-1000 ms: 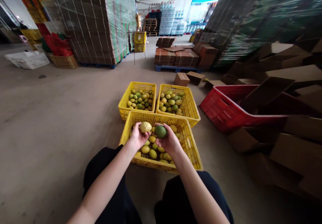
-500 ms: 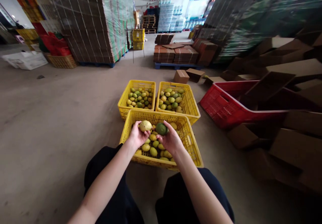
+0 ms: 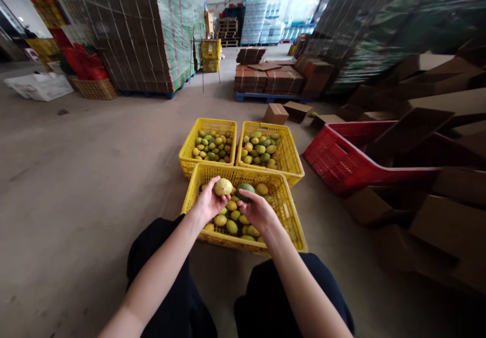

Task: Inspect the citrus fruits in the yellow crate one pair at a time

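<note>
My left hand (image 3: 209, 202) holds a pale yellow fruit (image 3: 223, 187) between thumb and fingers. Right beside it, my right hand (image 3: 258, 207) grips a dark green fruit (image 3: 245, 192), with the thumb across its near side. Both hands are over the near yellow crate (image 3: 292, 216), which has several yellow and green fruits (image 3: 232, 226) in it. Behind it stand a left yellow crate (image 3: 186, 151) and a right yellow crate (image 3: 293, 160), each with several similar fruits inside.
A red crate (image 3: 334, 163) with cardboard in it stands at the right, among open cardboard boxes (image 3: 444, 221). Farther back are a small carton (image 3: 276, 114), flattened cardboard (image 3: 283, 81) on a blue pallet, and tall wrapped stacks (image 3: 129, 34) on both sides.
My left hand has lifted slightly and moved right with the yellow fruit. The right thumb has shifted lower across the green fruit, which is turned a little. The view has shifted slightly.
</note>
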`<state>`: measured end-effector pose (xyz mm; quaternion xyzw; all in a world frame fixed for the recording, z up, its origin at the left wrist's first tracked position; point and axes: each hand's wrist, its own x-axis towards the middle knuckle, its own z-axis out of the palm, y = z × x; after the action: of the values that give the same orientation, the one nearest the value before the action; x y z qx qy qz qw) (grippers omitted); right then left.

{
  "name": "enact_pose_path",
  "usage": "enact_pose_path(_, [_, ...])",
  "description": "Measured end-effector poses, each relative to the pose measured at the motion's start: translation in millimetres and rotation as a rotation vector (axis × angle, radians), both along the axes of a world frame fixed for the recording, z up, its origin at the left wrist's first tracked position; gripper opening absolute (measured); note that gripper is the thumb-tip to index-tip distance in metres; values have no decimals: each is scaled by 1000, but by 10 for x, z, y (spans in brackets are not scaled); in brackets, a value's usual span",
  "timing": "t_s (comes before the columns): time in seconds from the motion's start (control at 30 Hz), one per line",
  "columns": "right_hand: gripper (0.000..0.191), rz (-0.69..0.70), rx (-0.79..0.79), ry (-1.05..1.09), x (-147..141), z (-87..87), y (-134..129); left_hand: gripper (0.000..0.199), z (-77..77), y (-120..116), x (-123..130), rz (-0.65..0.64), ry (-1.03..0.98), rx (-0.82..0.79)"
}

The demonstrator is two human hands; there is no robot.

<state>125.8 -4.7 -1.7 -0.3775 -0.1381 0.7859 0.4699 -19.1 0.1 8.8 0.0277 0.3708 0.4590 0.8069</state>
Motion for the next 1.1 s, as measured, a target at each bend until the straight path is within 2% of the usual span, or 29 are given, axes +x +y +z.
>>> enact_pose_path(0.17, [21, -20, 15, -45, -12, 17, -7, 8, -34, -29, -14, -1, 29, 147])
enact_pose_path(0.47, [16, 7, 41, -44, -5, 14, -10, 8, -36, -59, -27, -11, 32, 198])
enact_pose_path(0.6, [16, 42, 130, -85, -9, 6, -23, 29, -8, -62, -42, 5, -7, 145])
enact_pose_path(0.73, [26, 74, 270, -189, -23, -22, -42, 40, 16, -60, -66, 71, -110, 91])
enact_pose_path(0.93, [57, 22, 363, -348, -75, -14, -91, 32, 63, -71, -78, 163, -299, 81])
enact_pose_path(1.1, [62, 27, 371, -349, -109, -13, -106, 25, 101, -90, -77, 196, -345, 57])
